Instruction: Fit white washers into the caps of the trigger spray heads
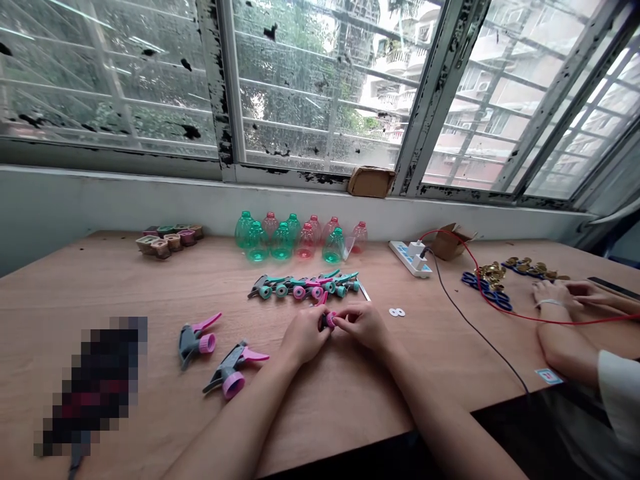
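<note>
The fingers of your left hand (303, 337) and right hand (365, 325) curl inward and pinch one spray head (327, 321) between their tips. It sits just above the table (125, 280) near the middle of its front half. Its pink collar shows in the gap between your hands, and a pink trigger tip pokes up at 12 o'clock. Your hands hide the rest of it.

At 3 o'clock, near your right hand, two white rings (397, 312) lie flat. At 12 o'clock a row of sprayers (305, 288) lies side by side, with teal and pink collars mixed. Beyond them, green and pink bottles (300, 237) stand against the wall. At 9 o'clock, two finished sprayers (197, 340) with pink triggers lie on their sides, apart from each other.

At 2 o'clock a power strip (411, 258) rests flat, and a black cable (470, 323) runs from it toward the table's front edge. A red wire (525, 317) loops across to 3 o'clock, where a co-worker's hands (560, 293) rest by blue pieces (487, 290) and gold pieces (535, 268). Small pots (167, 241) are clustered far off at 10 o'clock.
</note>
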`<state>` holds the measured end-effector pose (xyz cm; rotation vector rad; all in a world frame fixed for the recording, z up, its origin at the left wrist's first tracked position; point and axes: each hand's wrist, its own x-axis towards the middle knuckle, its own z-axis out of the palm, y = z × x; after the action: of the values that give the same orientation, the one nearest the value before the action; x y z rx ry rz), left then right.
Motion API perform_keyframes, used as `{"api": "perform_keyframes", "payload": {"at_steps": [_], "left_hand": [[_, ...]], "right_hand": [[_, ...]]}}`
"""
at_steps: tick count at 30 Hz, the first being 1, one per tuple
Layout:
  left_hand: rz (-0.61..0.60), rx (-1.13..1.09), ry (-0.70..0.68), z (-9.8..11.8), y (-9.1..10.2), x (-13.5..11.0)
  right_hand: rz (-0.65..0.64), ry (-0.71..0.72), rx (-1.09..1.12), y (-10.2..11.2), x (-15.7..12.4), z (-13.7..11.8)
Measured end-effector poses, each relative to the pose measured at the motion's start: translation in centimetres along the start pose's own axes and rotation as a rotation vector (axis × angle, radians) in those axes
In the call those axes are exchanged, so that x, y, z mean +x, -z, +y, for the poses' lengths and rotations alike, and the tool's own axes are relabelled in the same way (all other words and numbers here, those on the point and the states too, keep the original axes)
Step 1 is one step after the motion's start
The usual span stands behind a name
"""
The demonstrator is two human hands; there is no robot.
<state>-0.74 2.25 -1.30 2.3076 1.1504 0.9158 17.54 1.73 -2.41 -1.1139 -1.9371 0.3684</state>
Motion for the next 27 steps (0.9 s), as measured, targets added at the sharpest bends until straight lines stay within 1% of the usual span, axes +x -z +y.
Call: {"api": "perform_keyframes", "payload": {"at_steps": [7,15,20,22,24,27], "left_hand": [[-0.019,0.005,0.006,-0.04,0.07,0.01],[-0.040,0.005,-0.006,0.15,0.21,0.07],[-0.035,0.030,0.014,0.20,0.15,0.03],[-0.030,0.035,0.014,0.09,0.07,-0.01],[-0.027,0.035,0.012,-0.07,-0.02,-0.05],[-0.027,0.040,0.022,-0.30,-0.15,-0.10]], "right_hand": [[0.005,0.040,-0.003,-0.01,0.03,-0.16],[-0.030,-0.034,0.117,-0.26,0.00,-0.09],[0.034,-0.018,0.065,-0.22,-0.04,-0.47],[0.057,-0.031,0.080,-0.15,-0.09,-0.54],[0.027,-0.047,0.101,-0.03,-0.14,-0.63],[-0.070,-0.020,0.041,0.09,-0.18,-0.83]]}}
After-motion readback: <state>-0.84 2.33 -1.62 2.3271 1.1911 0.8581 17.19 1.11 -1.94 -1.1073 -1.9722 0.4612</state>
